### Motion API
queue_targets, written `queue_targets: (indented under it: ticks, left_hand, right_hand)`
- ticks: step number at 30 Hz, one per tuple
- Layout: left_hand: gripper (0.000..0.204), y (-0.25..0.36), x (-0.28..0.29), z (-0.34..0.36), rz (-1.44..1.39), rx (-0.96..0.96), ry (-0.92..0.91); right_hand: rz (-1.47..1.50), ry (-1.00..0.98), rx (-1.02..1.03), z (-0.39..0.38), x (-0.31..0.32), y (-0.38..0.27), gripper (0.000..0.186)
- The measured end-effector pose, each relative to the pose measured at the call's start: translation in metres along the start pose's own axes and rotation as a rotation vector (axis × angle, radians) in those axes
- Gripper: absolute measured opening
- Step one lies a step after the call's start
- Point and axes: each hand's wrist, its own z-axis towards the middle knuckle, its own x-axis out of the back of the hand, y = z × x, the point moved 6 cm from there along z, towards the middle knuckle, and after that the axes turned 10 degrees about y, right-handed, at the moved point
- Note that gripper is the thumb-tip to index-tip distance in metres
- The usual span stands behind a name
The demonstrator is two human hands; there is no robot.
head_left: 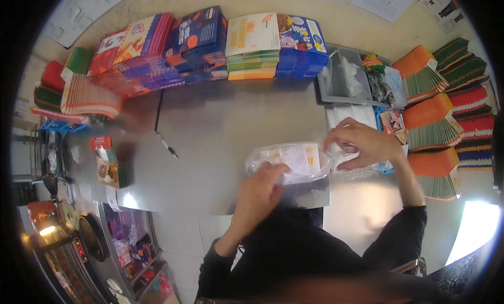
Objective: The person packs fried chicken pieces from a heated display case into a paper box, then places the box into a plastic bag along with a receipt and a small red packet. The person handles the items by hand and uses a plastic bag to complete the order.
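A clear plastic bag (253,158) lies near the front right edge of the steel table. Inside it is a white package with orange marks, and a white slip of paper (298,164) shows on top. My left hand (259,191) is at the bag's near left side, fingers curled onto it with the index finger over the package. On the other side, my right hand (370,141) bends its fingers around the crumpled, gathered end of the bag (340,158). Its fingertips are partly hidden by the plastic.
Stacks of flat printed cartons (252,39) line the table's back. A grey bin (349,76) stands at the back right, beside fanned orange-and-green cartons (428,115). On the left are a pen (169,146) and a small open box of food (110,170).
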Motion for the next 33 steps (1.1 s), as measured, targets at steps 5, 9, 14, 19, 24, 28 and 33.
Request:
queue_targets:
  ticks: [5,9,14,19,24,28,33]
  left_hand:
    - [0.035,0.067,0.011,-0.024,0.091,-0.392,0.046]
    - [0.051,0.01,-0.037,-0.012,0.221,-0.316,0.079]
    - [0.047,-0.045,-0.102,-0.006,-0.038,-0.205,-0.081]
    - [0.037,-0.026,-0.086,-0.022,-0.07,-0.215,-0.065]
    - [0.027,-0.037,-0.078,-0.021,-0.121,0.015,-0.065]
    - [0.031,-0.008,-0.075,-0.026,-0.134,-0.136,-0.19]
    - [0.097,-0.02,-0.009,0.004,0.119,-0.197,-0.106]
  right_hand:
    - [0.177,0.379,0.508,-0.004,-0.075,-0.025,0.032]
    - [-0.043,0.558,0.341,-0.042,-0.088,-0.009,0.026]
    - [0.03,0.484,-0.15,-0.067,-0.051,0.009,0.1]
    - [-0.036,0.938,-0.468,-0.066,-0.124,0.081,0.143]
    - [0.18,1.147,-0.322,-0.073,-0.21,0.111,0.136]
    - [0.022,0.995,-0.275,-0.047,-0.215,0.085,0.067]
    - [-0.094,1.329,-0.099,-0.024,-0.2,0.041,0.026]
